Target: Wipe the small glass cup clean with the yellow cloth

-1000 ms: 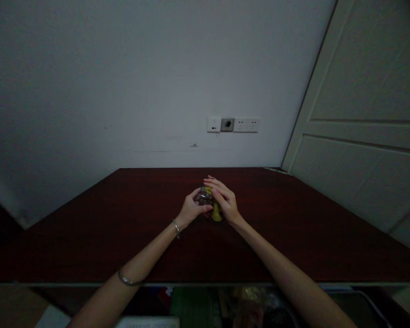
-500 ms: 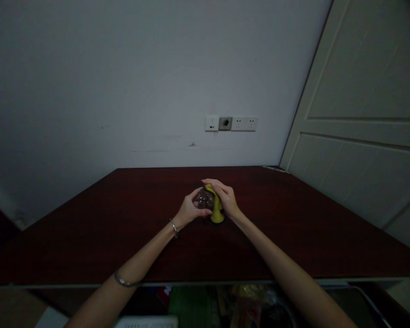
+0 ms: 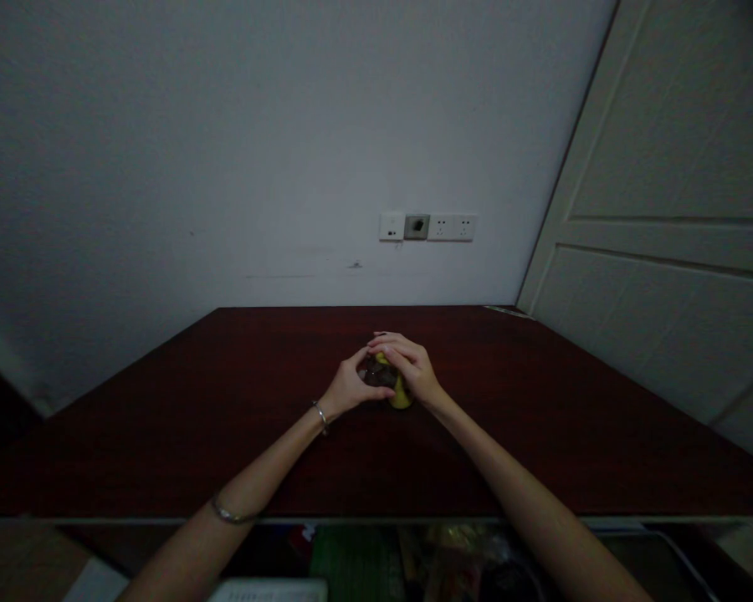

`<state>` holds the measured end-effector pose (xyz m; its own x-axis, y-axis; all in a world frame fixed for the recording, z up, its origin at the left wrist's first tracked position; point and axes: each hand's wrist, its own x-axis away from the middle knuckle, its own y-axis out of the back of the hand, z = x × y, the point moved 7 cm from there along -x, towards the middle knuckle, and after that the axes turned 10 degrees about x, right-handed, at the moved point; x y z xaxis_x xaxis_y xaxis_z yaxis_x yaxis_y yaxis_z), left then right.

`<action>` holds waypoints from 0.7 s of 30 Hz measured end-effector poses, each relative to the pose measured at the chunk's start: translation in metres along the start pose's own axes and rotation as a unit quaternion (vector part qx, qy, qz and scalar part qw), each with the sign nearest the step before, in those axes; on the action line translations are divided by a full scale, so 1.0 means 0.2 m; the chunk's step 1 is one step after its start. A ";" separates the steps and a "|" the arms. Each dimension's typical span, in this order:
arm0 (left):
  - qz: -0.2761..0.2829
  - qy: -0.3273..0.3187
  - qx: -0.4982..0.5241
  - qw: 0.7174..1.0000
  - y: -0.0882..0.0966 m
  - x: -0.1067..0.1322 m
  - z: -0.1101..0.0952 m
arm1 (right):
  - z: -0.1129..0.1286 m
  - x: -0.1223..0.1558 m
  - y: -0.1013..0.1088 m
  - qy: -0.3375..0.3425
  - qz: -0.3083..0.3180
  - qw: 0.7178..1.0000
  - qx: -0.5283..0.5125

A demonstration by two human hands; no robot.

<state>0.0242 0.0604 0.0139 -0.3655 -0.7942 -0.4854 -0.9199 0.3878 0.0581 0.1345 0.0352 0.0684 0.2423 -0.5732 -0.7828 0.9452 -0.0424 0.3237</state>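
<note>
Over the middle of the dark red table, my left hand (image 3: pixel 345 387) is curled around a clear, rounded glass (image 3: pixel 378 373), thumb on the near side and fingers on the far side. A yellow cloth (image 3: pixel 402 395) lies against the right side of the glass and hangs down toward the tabletop. My right hand (image 3: pixel 412 368) is closed over the cloth from above and presses it to the top of the glass. Both hands partly cover the glass, so its exact kind and its rim are hidden.
The dark red table (image 3: pixel 226 468) reaches back to a pale wall with a row of sockets (image 3: pixel 441 227). A cream panelled door (image 3: pixel 671 217) stands to the right. Below the front edge, a compartment holds a green item (image 3: pixel 355 564) and a white object (image 3: pixel 269 591).
My right hand has moved slightly left, over the top of the glass, with the yellow cloth, covering more of both. My left hand keeps its hold, with little movement.
</note>
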 end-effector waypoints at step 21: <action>-0.077 0.103 0.168 0.977 0.06 -0.02 0.06 | 0.04 0.02 -0.06 0.047 0.094 0.984 0.145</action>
<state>0.0155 0.0733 0.0062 -0.2798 -0.9187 -0.2787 -0.8800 0.3615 -0.3081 0.1214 0.0264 0.0656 0.4398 -0.5149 -0.7358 0.7822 -0.1829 0.5955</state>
